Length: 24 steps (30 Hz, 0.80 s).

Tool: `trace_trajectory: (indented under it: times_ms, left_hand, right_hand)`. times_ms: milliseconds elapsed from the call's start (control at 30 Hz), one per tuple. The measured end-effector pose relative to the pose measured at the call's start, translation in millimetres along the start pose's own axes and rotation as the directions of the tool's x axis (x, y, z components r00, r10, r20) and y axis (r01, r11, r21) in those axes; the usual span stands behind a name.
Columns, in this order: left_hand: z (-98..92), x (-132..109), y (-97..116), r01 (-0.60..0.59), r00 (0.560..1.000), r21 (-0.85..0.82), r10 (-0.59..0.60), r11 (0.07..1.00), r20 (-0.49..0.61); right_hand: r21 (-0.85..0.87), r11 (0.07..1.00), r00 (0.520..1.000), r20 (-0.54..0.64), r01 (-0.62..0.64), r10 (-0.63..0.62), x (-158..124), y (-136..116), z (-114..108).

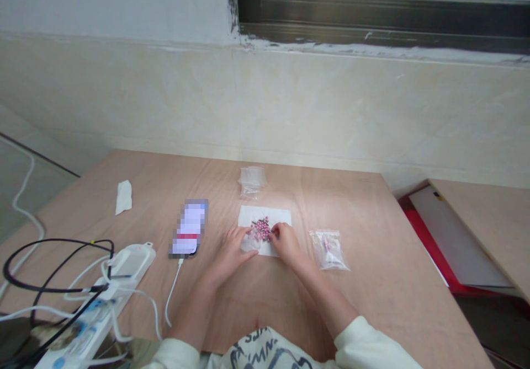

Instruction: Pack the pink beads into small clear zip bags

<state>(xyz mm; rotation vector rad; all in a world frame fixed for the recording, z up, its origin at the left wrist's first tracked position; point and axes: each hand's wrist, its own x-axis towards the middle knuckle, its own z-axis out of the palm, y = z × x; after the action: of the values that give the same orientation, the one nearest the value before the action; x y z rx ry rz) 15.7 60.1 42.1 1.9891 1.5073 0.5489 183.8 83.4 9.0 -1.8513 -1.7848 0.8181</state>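
Observation:
A heap of small pink pieces with dark stem-like bits (261, 229) lies on a white sheet of paper (276, 213) on the table. My left hand (232, 249) rests at the sheet's left edge, its thumb and fingers curved around a small clear plastic bag (250, 242) beside the heap. At the heap's right side, my right hand (285, 241) has its fingertips pinched together. Whatever sits between those fingertips is too small to make out.
Right of my right arm lies a clear bag with pink and white contents (330, 250). Clear empty bags (252, 181) lie behind the paper. A phone (189, 228) on a cable, a white tissue (123, 197) and a power strip with tangled cables (132, 261) are leftward.

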Motion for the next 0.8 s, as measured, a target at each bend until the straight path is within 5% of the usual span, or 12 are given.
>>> trace_trajectory:
  times_ms: [200,433,600,800]
  left_hand:
    - [2.1,1.1,-1.4,0.009,1.0,-0.003,-0.009,1.0,-0.007]
    - [19.2,5.3,-1.7,0.041,0.992,-0.079,-0.05,0.996,-0.12]
    - [27.3,3.4,2.3,0.062,0.977,-0.209,-0.103,0.976,-0.189]
    - [5.0,-12.0,13.0,0.076,0.994,-0.505,-0.102,0.86,-0.025]
  right_hand:
    - [0.099,0.994,0.999,-0.009,-0.038,0.039,1.3,-1.5,-6.6]
    - [0.214,0.952,0.975,-0.077,0.219,-0.207,-20.5,-33.4,-12.3]
    - [0.242,0.942,0.97,-0.13,0.234,-0.207,-35.3,-41.9,-12.0]
    - [0.462,0.865,0.98,-0.061,0.196,-0.189,-45.1,-36.0,-24.4]
